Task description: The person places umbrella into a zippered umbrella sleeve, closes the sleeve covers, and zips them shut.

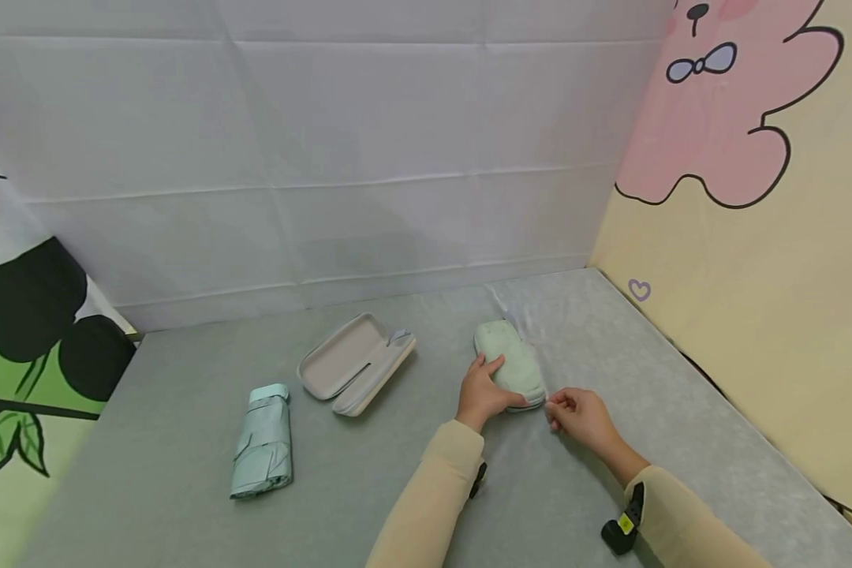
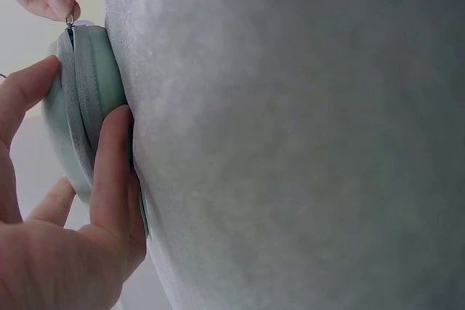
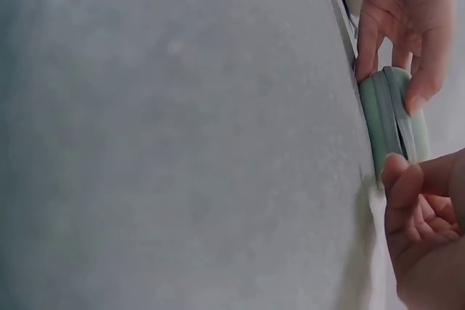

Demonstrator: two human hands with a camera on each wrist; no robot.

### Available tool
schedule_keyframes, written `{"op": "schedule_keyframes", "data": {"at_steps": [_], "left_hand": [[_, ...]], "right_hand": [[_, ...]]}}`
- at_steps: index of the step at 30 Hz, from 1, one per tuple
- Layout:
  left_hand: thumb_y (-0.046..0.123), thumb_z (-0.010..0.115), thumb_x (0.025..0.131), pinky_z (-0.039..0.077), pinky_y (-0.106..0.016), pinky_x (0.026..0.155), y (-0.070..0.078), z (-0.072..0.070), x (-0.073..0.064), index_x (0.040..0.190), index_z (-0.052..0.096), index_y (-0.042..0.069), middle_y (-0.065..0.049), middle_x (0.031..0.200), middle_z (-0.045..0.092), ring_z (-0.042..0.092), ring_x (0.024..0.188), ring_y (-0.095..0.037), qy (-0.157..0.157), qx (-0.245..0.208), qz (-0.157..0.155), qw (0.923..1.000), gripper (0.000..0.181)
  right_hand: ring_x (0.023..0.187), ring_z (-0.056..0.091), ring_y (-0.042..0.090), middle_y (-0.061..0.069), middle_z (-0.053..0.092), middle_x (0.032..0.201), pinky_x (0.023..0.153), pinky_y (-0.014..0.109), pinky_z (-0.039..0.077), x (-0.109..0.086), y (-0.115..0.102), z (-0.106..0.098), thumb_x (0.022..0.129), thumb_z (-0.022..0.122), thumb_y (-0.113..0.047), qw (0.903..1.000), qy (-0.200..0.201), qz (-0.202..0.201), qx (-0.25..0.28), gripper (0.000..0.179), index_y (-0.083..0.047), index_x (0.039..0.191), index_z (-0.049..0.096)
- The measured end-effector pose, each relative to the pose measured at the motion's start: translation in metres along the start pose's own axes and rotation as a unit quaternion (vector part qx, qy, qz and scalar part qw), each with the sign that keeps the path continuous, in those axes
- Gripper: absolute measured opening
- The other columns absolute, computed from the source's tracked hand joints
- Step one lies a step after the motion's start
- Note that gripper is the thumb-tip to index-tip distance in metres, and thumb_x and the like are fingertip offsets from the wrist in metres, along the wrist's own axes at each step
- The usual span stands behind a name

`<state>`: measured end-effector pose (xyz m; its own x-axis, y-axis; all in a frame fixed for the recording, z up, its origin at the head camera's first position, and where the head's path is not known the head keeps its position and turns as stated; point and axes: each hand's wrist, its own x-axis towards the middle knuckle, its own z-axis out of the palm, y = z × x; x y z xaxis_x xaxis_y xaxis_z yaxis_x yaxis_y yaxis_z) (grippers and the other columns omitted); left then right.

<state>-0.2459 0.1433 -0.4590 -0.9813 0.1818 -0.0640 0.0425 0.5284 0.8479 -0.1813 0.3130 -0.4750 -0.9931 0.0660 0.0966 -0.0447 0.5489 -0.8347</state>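
A pale green zip case point(image 1: 513, 359) lies on the grey-covered table, towards the right in the head view. My left hand point(image 1: 484, 401) grips its near end, thumb and fingers spread to either side, as the left wrist view also shows. At the corner facing me, my right hand point(image 1: 584, 420) pinches the small metal zipper pull point(image 2: 70, 19) between thumb and index finger. Grey zipper tape point(image 2: 89, 85) runs round the side of the case, with a narrow dark gap along it near the pull. In the right wrist view, the right fingertips hide the pull.
Left of the hands, a beige hard case point(image 1: 344, 359) lies unfolded with its inside facing up. Further left is a folded light teal bundle point(image 1: 264, 442). White cloth point(image 1: 369, 142) hangs behind the table point(image 1: 184, 379), and a printed yellow panel point(image 1: 767, 315) stands along its right edge.
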Motion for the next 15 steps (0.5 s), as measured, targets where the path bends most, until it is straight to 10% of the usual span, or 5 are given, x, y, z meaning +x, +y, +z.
{"op": "schedule_keyframes", "data": {"at_steps": [15], "left_hand": [[0.023, 0.089, 0.060, 0.040, -0.041, 0.097, 0.008, 0.011, -0.010, 0.133, 0.054, 0.014, -0.011, 0.147, 0.031, 0.032, 0.131, -0.032, 0.013, 0.003, -0.011, 0.9998, 0.081]], "right_hand": [[0.052, 0.054, 0.014, 0.002, 0.058, 0.059, 0.046, 0.026, 0.041, 0.001, 0.002, -0.013, 0.089, 0.060, -0.003, 0.9969, 0.032, 0.006, -0.072, 0.010, 0.002, 0.081, 0.063]]}}
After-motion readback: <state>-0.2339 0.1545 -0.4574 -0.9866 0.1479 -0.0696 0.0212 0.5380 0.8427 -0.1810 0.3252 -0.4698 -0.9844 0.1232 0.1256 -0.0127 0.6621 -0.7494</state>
